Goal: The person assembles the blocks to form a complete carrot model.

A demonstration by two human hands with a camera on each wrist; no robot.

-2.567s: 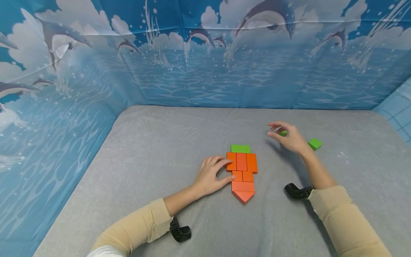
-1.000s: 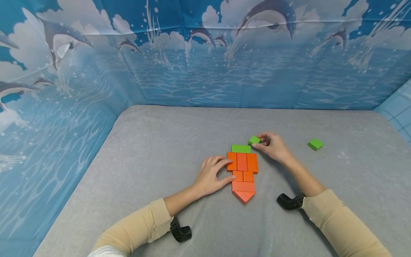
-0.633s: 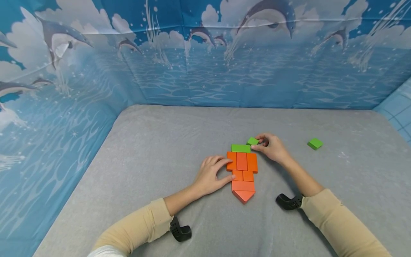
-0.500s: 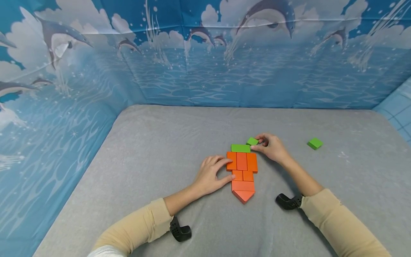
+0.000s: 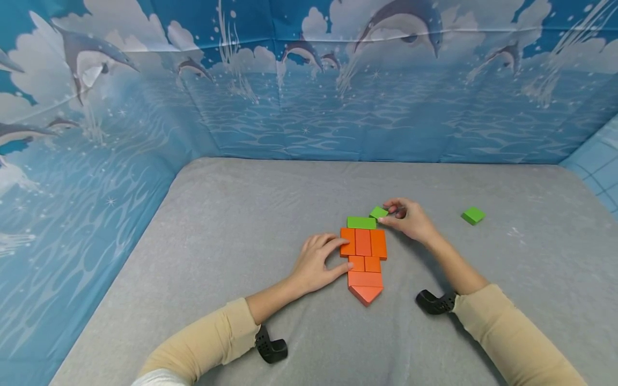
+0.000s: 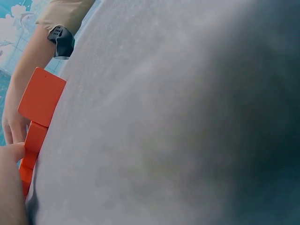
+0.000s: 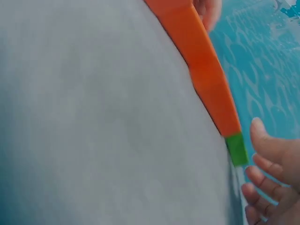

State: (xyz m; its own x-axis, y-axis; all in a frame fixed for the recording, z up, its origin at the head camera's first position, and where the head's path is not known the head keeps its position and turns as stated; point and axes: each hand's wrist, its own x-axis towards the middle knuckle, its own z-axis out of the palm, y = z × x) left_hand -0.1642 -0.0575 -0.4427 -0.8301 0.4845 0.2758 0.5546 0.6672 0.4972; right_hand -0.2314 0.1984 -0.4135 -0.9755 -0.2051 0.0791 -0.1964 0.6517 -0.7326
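My left hand (image 5: 316, 262) rests at the left edge of a flat row of orange blocks (image 5: 363, 243). Its index finger touches a tall orange block and its thumb a small orange square (image 5: 357, 263). The row ends toward me in an orange triangular block (image 5: 366, 295), and a green rectangular block (image 5: 361, 222) lies across its far end. A small green block (image 5: 378, 213) sits turned at that green block's right corner. Right beside it is my right hand (image 5: 407, 219), thumb and fingers parted; in the right wrist view the fingers look loose and spread.
Another green block (image 5: 473, 215) lies apart on the right of the grey cloth surface (image 5: 251, 203). Hanging blue sheets printed with dolphins (image 5: 309, 107) stand along the back and left. Black wrist-worn devices (image 5: 272, 348) sit below both forearms.
My right hand brought the small green block leftward to the green rectangle's corner. Lately the block shifted slightly left, and the fingers eased off it. My left hand stayed in place.
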